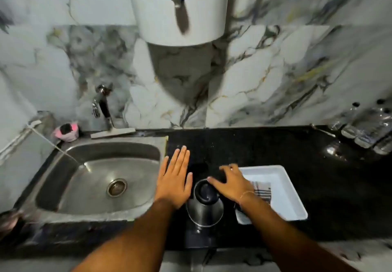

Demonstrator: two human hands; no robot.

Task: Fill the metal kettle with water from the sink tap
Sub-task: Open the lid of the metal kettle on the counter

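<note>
Kettle between two open hands, sink off at nine o'clock.

The round steel kettle with black lid [205, 202] stands upright on the black counter [275, 144]; the right hand [231, 183], fingers spread and empty, hovers nearer at its two o'clock, the flat, empty left hand [175, 179] at ten. The steel sink [99, 178] lies left.

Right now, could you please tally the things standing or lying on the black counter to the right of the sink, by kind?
Metal kettle: 1
White tray: 1
Striped cloth, lying in the tray: 1
Clear bottles at the far right: at least 4; the blur hides the exact number
Total: at least 7
</note>
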